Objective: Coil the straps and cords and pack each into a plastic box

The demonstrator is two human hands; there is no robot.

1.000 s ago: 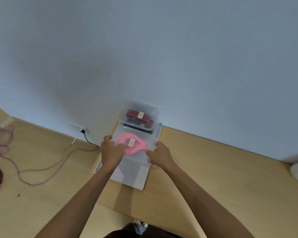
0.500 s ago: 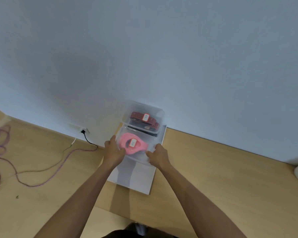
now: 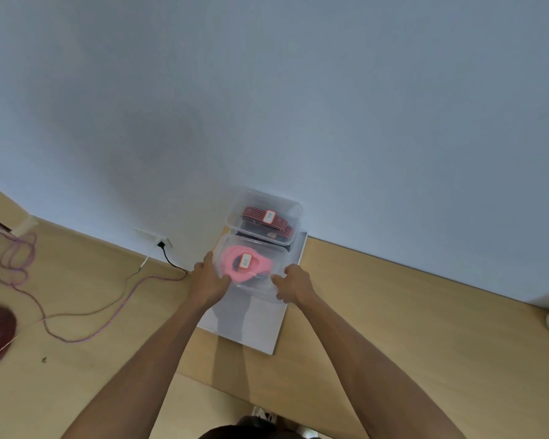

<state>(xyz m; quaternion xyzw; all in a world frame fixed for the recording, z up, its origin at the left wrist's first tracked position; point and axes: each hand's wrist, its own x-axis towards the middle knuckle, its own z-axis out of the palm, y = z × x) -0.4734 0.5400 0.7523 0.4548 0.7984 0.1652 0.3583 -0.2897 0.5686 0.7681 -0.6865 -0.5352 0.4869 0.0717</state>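
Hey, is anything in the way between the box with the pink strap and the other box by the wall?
Nothing visible. The left hand and right hand grip the pink strap's box at its near corners, and its far edge looks pressed against the red strap's box on the white board.

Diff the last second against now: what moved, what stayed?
The clear box holding the pink coil slid slightly away from the person, up against the far box. Left hand and right hand keep their grip on its near corners. Far box, white board and floor cord unchanged.
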